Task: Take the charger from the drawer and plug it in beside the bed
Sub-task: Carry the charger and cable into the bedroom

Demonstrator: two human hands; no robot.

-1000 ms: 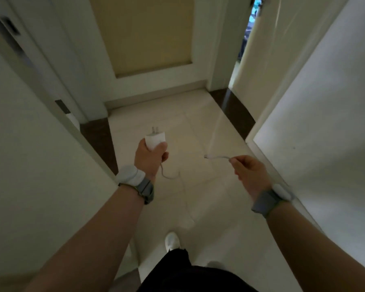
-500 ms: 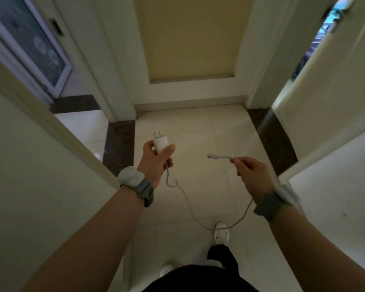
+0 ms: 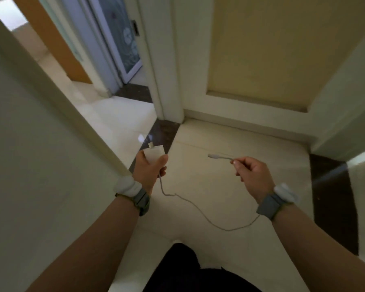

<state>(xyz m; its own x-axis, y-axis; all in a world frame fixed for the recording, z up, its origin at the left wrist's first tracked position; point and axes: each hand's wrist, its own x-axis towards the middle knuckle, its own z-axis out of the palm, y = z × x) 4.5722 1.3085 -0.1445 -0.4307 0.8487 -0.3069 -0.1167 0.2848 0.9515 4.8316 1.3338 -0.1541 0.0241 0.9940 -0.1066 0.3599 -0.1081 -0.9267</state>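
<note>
A pale wall (image 3: 30,154) fills the near left, its edge running down close to the left hand (image 3: 151,169). Ahead, a white door frame (image 3: 167,81) stands between a closed cream door (image 3: 272,49) on the right and an open passage on the left, where a glass door (image 3: 118,39) with a frosted pattern shows. Nothing lies on the floor ahead of the hands.

The charger (image 3: 155,153) is a small white block with its prongs pointing up and away, gripped in the closed left hand. Its thin white cable (image 3: 198,209) hangs from under that hand, sags in a loop and rises behind the right wrist. The right hand (image 3: 252,175) pinches the cable near its end, so the plug tip (image 3: 214,156) sticks out to the left; the tip's type is too blurred to tell. Both wrists wear grey bands (image 3: 269,206) with white units.

The floor (image 3: 209,175) is glossy cream tile, with dark stone thresholds (image 3: 165,131) at the doorways. The light is dim.
</note>
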